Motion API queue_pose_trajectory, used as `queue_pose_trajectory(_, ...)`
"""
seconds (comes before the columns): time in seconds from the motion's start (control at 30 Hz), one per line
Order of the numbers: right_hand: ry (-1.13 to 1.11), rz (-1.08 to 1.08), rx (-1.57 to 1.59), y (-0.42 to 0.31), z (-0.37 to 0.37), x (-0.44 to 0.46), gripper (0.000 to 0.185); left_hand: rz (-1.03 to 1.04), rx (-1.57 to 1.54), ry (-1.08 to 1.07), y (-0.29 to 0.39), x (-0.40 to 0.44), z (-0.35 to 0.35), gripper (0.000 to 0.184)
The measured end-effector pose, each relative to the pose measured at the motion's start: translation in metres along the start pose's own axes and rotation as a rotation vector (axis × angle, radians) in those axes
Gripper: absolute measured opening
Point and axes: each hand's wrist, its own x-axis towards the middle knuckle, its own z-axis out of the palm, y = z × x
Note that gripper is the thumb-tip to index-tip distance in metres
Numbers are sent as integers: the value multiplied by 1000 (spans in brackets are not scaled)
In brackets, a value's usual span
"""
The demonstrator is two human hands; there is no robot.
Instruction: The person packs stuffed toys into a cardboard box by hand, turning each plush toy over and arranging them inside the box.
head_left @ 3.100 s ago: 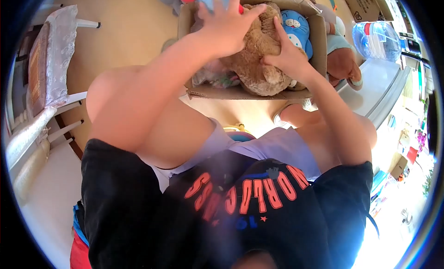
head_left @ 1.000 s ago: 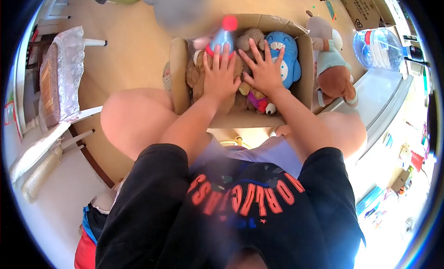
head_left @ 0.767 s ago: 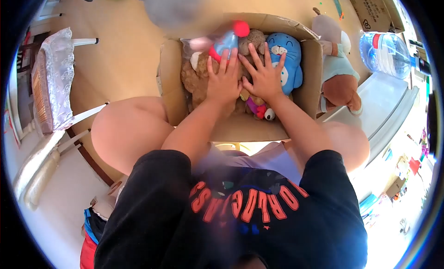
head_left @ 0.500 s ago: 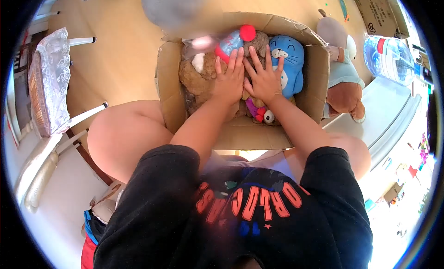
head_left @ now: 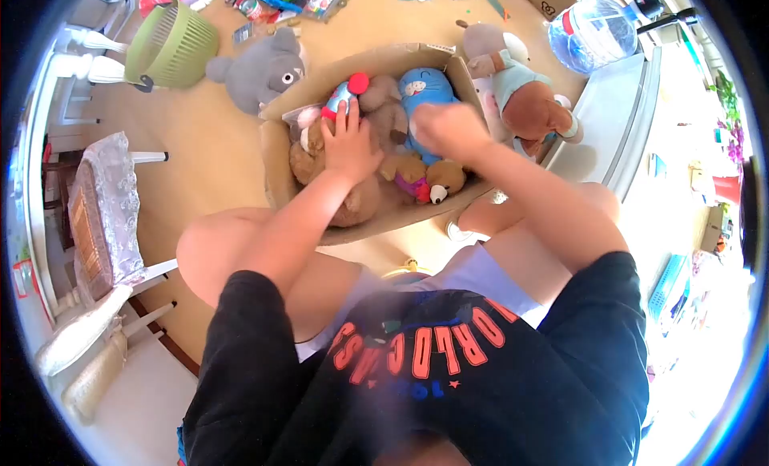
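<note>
A cardboard box [head_left: 277, 165] packed with plush toys stands between my legs. My left hand [head_left: 350, 149] lies with spread fingers on the brown plush toys [head_left: 306, 161] in its left half, fingertips by a blue and red hat with a red pompom [head_left: 358, 83]. Over the blue plush toy [head_left: 424, 81] on the right is my right hand [head_left: 455, 131], smeared by motion; its fingers are unclear. A small bear [head_left: 446, 177] with a purple and red outfit lies at the near right, below that hand. Taupe plush [head_left: 384, 117] fills the middle.
Left of the box's far side sits a grey plush toy [head_left: 260, 72], with a green basket [head_left: 172, 48] beyond it. Several plush toys [head_left: 529, 105] lie to the right, near a large water bottle [head_left: 593, 33]. A lace-covered chair [head_left: 108, 209] stands at left.
My hands have moved apart from the middle of the box: the left one towards the brown plush, the right one over the blue toy. The view has shifted, showing more floor beyond.
</note>
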Motion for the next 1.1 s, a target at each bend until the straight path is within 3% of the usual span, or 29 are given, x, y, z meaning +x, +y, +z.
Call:
queue_pose_trajectory(0.03,128,49,-32,16,-20,-5,25,16,-28,-45,-6,-3,-11,70)
queue_pose_trajectory(0.1,416,406,145,43,-59,-1,23,13,-64,-16,-11,-7,-44,57)
queue_pose_trajectory(0.13,465,604,301,76,-68,4,28,27,-127,88,-18,-9,-46,52)
queue_pose_trajectory(0.17,583,635,163,107,-69,6,32,31,-193,190,-26,-16,-47,47)
queue_pose_trajectory(0.23,379,795,187,172,-61,-2,54,-66,-352,83,-32,-37,-75,52)
queue_pose_trajectory(0.27,395,822,-10,200,-35,-12,81,-102,-394,22,-33,-50,-91,54)
queue_pose_trajectory(0.3,286,823,45,233,-6,-28,92,-136,-440,-38,-36,-60,-100,56)
queue_pose_trajectory(0.37,108,805,135,227,6,-60,97,-181,-430,-141,-41,-75,-102,63)
queue_pose_trajectory(0.43,18,800,192,215,-1,-71,84,-253,-377,-258,-32,-81,-113,65)
queue_pose_trajectory(0.47,-15,806,212,217,2,-66,77,-231,-263,-383,-25,-79,-126,68)
queue_pose_trajectory(0.5,-51,816,232,218,4,-64,70,-174,-312,-363,-23,-75,-126,68)
queue_pose_trajectory(0.53,110,907,432,192,-23,-50,52,-113,-365,-341,-22,-67,-125,67)
queue_pose_trajectory(0.57,197,1034,544,166,-55,-37,47,-51,-419,-313,-22,-58,-125,67)
queue_pose_trajectory(0.6,343,1027,711,162,-70,-31,51,-5,-482,-237,-24,-52,-132,62)
queue_pose_trajectory(0.63,490,1009,880,152,-85,-25,56,9,-603,-147,-29,-45,-134,59)
queue_pose_trajectory(0.73,708,774,531,76,-129,-34,65,55,-1002,88,-50,-27,-141,54)
queue_pose_trajectory(0.77,628,766,420,41,-135,-40,77,77,-1166,141,-54,-22,-147,54)
queue_pose_trajectory(0.83,684,742,245,-50,-135,-47,76,119,-1602,54,-51,-26,-172,62)
queue_pose_trajectory(0.9,752,470,24,-96,-113,-49,89,1,-1935,145,-31,-32,-165,66)
queue_pose_trajectory(0.97,593,66,182,-124,-87,-60,82,220,-1704,251,-33,-40,-162,69)
queue_pose_trajectory(1.0,447,-12,259,-141,-79,-68,82,25,-1863,379,-28,-39,-149,75)
queue_pose_trajectory(1.03,310,-109,405,-154,-77,-74,84,-16,-1924,415,-35,-47,-161,63)
queue_pose_trajectory(1.1,82,-302,367,-157,-79,-82,77,-305,-1842,455,-59,-44,-145,53)
